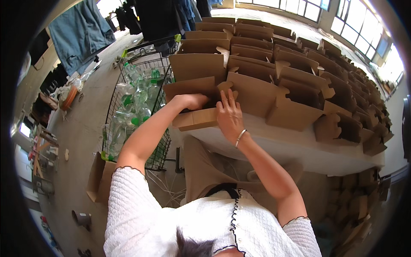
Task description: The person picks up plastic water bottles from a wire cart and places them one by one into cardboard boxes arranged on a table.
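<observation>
My left hand (193, 101) reaches into an open brown cardboard box (195, 121) at the near left corner of the table. Its fingers are hidden inside, so what they touch or hold does not show. My right hand (230, 115) rests against the right side of that box, fingers stretched out over a side flap (228, 88). No object shows in it. A bracelet circles the right wrist. Close by on the left, a black wire cart (112, 96) holds several clear plastic bottles (139, 92) with green caps.
Rows of open cardboard boxes (295, 103) cover the white table (278, 139), reaching far back and right. Another carton (102, 177) stands on the floor beside the cart. More cardboard (353, 201) is stacked under the table at right. Clothes (81, 34) hang at the far left.
</observation>
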`<state>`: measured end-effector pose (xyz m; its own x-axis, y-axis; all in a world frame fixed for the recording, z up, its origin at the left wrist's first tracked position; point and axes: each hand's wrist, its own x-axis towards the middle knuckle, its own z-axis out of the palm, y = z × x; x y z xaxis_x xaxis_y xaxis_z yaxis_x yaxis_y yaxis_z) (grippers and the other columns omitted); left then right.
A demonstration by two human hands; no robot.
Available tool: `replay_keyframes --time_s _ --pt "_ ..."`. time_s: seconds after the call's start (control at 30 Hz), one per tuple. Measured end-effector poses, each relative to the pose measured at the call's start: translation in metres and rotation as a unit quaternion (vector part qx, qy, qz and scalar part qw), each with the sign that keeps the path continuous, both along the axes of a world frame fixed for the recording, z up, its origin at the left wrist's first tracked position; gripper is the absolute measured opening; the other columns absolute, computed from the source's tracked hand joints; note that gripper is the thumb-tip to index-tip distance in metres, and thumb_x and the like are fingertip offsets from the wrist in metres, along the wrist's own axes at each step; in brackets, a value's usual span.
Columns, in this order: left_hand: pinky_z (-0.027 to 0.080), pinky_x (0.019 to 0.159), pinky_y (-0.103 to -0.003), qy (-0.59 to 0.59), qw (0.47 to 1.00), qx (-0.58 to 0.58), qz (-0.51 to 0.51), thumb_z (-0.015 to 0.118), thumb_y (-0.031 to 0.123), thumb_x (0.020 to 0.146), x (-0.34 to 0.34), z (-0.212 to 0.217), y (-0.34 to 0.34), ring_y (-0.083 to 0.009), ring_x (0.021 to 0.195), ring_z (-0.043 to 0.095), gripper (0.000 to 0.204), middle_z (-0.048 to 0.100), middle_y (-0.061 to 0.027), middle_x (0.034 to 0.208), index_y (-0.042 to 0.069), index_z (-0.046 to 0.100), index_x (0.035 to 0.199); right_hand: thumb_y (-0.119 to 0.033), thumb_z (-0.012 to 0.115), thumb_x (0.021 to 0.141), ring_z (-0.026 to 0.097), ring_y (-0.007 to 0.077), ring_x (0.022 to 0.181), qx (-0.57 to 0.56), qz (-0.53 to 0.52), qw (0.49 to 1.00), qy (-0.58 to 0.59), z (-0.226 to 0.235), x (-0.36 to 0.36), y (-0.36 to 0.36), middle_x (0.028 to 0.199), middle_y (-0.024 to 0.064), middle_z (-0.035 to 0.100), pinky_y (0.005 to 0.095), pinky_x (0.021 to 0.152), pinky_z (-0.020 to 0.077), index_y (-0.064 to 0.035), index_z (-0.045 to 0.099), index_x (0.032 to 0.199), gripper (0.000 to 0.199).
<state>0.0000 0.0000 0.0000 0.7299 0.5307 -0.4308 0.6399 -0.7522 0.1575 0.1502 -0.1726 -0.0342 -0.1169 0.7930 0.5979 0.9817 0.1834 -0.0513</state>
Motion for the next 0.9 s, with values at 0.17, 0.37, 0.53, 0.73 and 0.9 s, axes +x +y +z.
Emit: replay_keyframes --time_s 0.17,0.37,0.53,0.73,0.9 --pt "0.046 0.108 -0.04 -0.45 0.884 -0.037 0.117 0.068 0.024 0.098 -0.055 0.045 -0.09 -0.0316 0.128 0.059 0.043 0.066 -0.0158 0.132 0.003 0.062 0.135 0.001 0.063 0.084 0.037 0.0453 0.146 0.011 0.005 1.0 0.016 -0.003 -0.005 -0.011 0.149 0.0288 0.05 0.0478 0.101 0.0475 0.0045 0.063 0.103 0.019" --pt "0.03 0.119 -0.049 -0.581 0.726 0.221 0.293 0.063 0.052 0.098 -0.098 -0.011 -0.145 -0.0355 0.148 0.033 0.071 0.04 -0.0196 0.157 0.01 0.045 0.152 0.009 0.066 0.078 0.036 0.0467 0.146 0.001 0.019 1.0 0.017 0.0 -0.011 -0.005 0.149 0.0296 0.048 0.0442 0.108 0.0473 0.0044 0.06 0.1 0.022" --pt "0.014 0.126 -0.048 -0.588 0.771 0.033 0.242 0.069 0.063 0.089 -0.102 -0.039 -0.152 -0.0345 0.159 0.002 0.104 0.004 -0.0224 0.171 0.007 0.021 0.163 0.013 0.071 0.071 0.036 0.0453 0.146 -0.013 0.007 0.997 0.072 0.003 -0.017 -0.009 0.149 0.0283 0.048 0.0456 0.115 0.0417 0.0024 0.057 0.098 0.033" --pt "0.015 0.126 -0.044 -0.659 0.706 -0.079 0.247 0.071 0.064 0.087 -0.121 -0.036 -0.093 -0.0309 0.158 0.014 0.108 0.018 -0.0199 0.169 0.005 0.021 0.163 0.01 0.076 0.067 0.039 0.0446 0.145 0.029 -0.014 0.994 0.107 -0.011 -0.048 0.021 0.148 0.0279 0.05 0.0457 0.116 0.0405 0.0022 0.055 0.099 0.039" --pt "0.017 0.126 -0.041 -0.704 0.635 -0.201 0.249 0.068 0.064 0.088 -0.142 -0.028 -0.066 -0.0273 0.156 0.022 0.108 0.026 -0.0161 0.167 0.002 0.02 0.162 0.008 0.079 0.067 0.038 0.0437 0.146 0.02 0.004 0.994 0.107 -0.013 -0.06 0.025 0.15 0.0259 0.048 0.0469 0.116 0.0394 0.0026 0.054 0.106 0.047"
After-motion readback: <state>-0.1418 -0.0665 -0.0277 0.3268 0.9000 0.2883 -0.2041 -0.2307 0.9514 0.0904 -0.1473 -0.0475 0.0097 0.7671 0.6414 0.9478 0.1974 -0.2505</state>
